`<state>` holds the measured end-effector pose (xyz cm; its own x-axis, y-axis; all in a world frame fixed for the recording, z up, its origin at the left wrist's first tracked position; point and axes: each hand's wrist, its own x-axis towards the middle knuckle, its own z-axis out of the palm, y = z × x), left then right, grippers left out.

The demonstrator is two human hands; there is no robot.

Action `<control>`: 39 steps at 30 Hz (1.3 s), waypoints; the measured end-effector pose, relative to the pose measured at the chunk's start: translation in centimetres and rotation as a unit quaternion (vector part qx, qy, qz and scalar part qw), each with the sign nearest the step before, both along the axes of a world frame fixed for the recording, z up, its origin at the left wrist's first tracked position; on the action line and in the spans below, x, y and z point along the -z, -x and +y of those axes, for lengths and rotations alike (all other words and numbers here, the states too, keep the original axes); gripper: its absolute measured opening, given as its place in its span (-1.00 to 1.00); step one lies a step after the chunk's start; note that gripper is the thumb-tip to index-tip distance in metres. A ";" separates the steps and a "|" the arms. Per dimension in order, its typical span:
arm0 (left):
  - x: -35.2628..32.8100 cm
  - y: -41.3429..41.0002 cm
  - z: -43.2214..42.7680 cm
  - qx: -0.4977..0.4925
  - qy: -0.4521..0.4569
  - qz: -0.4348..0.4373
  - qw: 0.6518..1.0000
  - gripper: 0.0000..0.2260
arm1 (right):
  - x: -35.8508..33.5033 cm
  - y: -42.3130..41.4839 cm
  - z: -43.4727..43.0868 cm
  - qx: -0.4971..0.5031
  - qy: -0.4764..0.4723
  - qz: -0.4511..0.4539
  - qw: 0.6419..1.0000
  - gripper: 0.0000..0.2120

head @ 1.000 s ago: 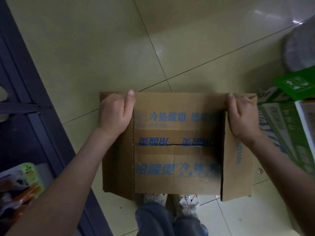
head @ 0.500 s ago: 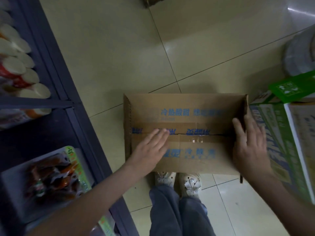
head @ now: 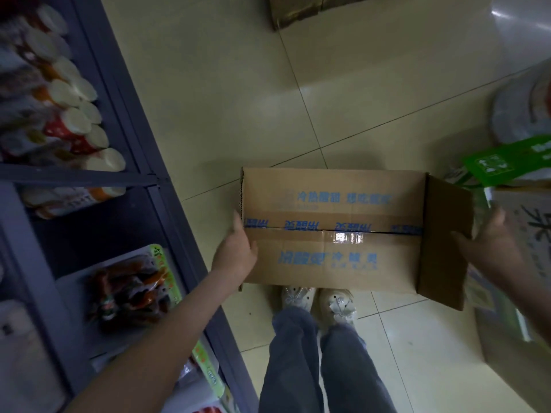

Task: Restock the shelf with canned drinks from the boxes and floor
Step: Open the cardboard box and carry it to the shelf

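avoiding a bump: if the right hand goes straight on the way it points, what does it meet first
Right hand probably meets the open side flap of the brown cardboard box; depth unclear.

Your left hand (head: 238,254) and right hand (head: 492,248) are bare. Forearms (head: 167,332) are uncovered right out to the frame edge; the right side is blurred.

Trousers (head: 298,368): loose, wide-legged, faded grey-blue, cloth like denim, with soft folds down each leg.

Shoes (head: 299,296): pale cream clogs with rounded toes and small holes dotted over the uppers. Each toe carries a silvery charm (head: 338,307), bow- or flower-shaped; finer detail is too small to make out.
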<state>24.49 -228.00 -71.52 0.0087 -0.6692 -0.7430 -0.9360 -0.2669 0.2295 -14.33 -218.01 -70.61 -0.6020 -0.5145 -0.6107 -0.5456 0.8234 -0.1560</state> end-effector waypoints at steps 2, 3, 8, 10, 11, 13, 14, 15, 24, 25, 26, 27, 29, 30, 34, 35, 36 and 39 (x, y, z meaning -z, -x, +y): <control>0.2 0.8 0.8 0.106 0.003 0.012 0.994 -0.45 | 0.2 -1.3 0.0 0.038 -0.043 -0.052 0.997 -0.61; 0.5 1.2 1.0 0.177 0.037 0.019 0.983 -0.51 | 0.6 -1.8 0.3 0.021 -0.032 -0.054 0.998 -0.69; 4.1 3.7 -0.4 0.310 0.137 0.062 0.939 -0.57 | 2.8 -2.7 0.8 -0.052 0.134 -0.207 0.968 -0.48; 5.4 4.5 -1.0 0.262 0.125 0.048 0.956 -0.44 | 3.5 -2.3 -0.1 -0.064 0.187 -0.231 0.953 -0.51; 5.9 4.9 -1.4 0.221 0.128 0.043 0.966 -0.41 | 4.3 -2.0 -0.5 -0.075 0.207 -0.214 0.952 -0.52; 7.2 5.4 -2.3 0.165 0.154 0.041 0.973 -0.43 | 6.0 -1.2 -1.8 -0.087 0.237 -0.171 0.952 -0.54; 7.8 5.4 -3.0 0.154 0.195 0.053 0.967 -0.47 | 7.0 -0.8 -2.5 -0.085 0.247 -0.160 0.952 -0.54; 8.6 5.3 -3.9 0.154 0.240 0.077 0.955 -0.52 | 7.8 -0.4 -3.3 -0.076 0.249 -0.153 0.953 -0.53; 13.8 6.8 -8.9 0.252 0.387 0.178 0.869 -0.43 | 13.6 -2.8 -7.6 -0.197 0.298 -0.060 0.932 -0.43; 14.1 6.6 -8.7 0.229 0.396 0.188 0.869 -0.45 | 13.8 -3.0 -7.5 -0.198 0.316 -0.046 0.927 -0.44; 14.3 6.2 -8.5 0.202 0.401 0.200 0.871 -0.45 | 14.0 -3.2 -7.4 -0.197 0.329 -0.041 0.923 -0.44; 14.3 5.7 -8.4 0.181 0.393 0.217 0.875 -0.42 | 13.9 -3.3 -7.3 -0.196 0.341 -0.041 0.918 -0.44; 13.8 5.0 -8.4 0.150 0.372 0.243 0.883 -0.38 | 13.8 -3.4 -7.2 -0.191 0.361 -0.044 0.912 -0.46; 13.5 4.7 -8.4 0.144 0.373 0.244 0.884 -0.38 | 13.7 -3.5 -7.3 -0.185 0.367 -0.048 0.910 -0.46; 13.7 5.0 -9.2 0.155 0.412 0.169 0.882 -0.40 | 13.8 -3.9 -8.9 -0.174 0.334 -0.050 0.925 -0.43; 14.0 5.4 -9.3 0.164 0.423 0.137 0.881 -0.43 | 13.9 -4.2 -9.6 -0.178 0.325 -0.046 0.928 -0.44; 14.1 5.8 -9.4 0.166 0.426 0.108 0.883 -0.46 | 13.9 -4.5 -10.2 -0.185 0.320 -0.045 0.928 -0.46; 13.3 6.6 -8.3 0.141 0.423 0.070 0.892 -0.59 | 13.1 -5.1 -10.5 -0.177 0.324 -0.041 0.928 -0.59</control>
